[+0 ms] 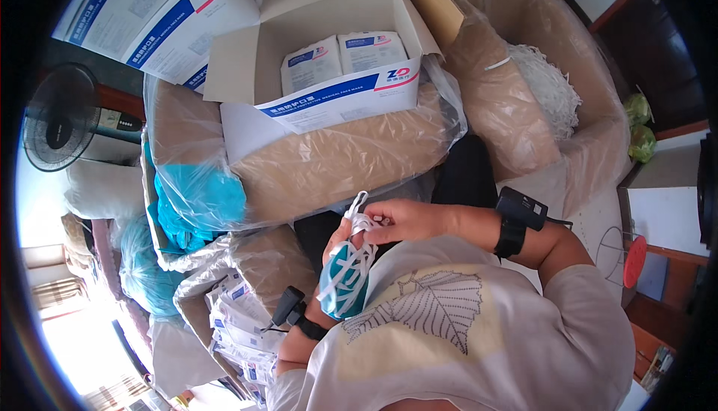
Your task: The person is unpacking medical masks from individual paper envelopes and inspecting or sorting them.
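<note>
My left hand (pixel 338 240) holds a folded teal face mask (pixel 342 282) against my chest; most of the hand is hidden behind the mask. White elastic straps (pixel 359 220) run up from the mask, and my right hand (pixel 400 220) pinches them at the top. Both wrists carry black bands with small devices. My light shirt with a leaf print fills the lower right.
An open cardboard box (pixel 247 67) with white packets stands on a plastic-wrapped tan bundle (pixel 336 160). Clear bags of teal masks (pixel 198 194) lie at left, a stack of white packets (pixel 239 321) below them. A bag of white straps (pixel 550 89) sits right; a fan (pixel 60 115) far left.
</note>
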`<state>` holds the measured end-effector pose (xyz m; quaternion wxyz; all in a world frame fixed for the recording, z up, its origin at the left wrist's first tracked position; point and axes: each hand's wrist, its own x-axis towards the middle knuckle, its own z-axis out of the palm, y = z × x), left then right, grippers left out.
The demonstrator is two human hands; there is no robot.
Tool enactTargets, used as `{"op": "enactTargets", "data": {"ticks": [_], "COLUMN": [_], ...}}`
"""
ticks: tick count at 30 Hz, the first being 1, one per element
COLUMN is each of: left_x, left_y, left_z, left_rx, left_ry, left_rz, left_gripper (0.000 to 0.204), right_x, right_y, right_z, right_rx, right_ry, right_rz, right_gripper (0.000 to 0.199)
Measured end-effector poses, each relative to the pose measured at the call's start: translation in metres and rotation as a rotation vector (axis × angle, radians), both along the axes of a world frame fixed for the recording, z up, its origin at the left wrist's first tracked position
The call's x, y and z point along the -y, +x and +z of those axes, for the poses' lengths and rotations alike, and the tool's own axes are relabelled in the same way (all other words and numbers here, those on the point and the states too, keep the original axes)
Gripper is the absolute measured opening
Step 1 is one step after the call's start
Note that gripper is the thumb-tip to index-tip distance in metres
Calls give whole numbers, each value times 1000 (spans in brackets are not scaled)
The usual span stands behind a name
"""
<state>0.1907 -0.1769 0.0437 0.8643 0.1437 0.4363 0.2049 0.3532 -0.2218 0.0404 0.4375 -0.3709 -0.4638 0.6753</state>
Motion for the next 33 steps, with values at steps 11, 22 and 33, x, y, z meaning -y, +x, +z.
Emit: {"op": "enactTargets", "data": {"ticks": [11, 22, 33], "left_x": [-22, -17, -13], "left_y": [-47, -48, -73], "left_z": [-18, -29, -15], "left_rx": [-76, -90, -130], "left_ry": [677, 790, 1049], "left_rz": [-617, -688, -902], "left_gripper": [40, 41, 37], "right_x": [3, -2, 39], "right_y": [16, 2, 43], "right_z": [-2, 2, 26], "right_rx": [94, 187, 263], "right_ry": [-263, -184, -259], "right_rz": [221, 294, 503], "right_gripper": [24, 22, 27]}}
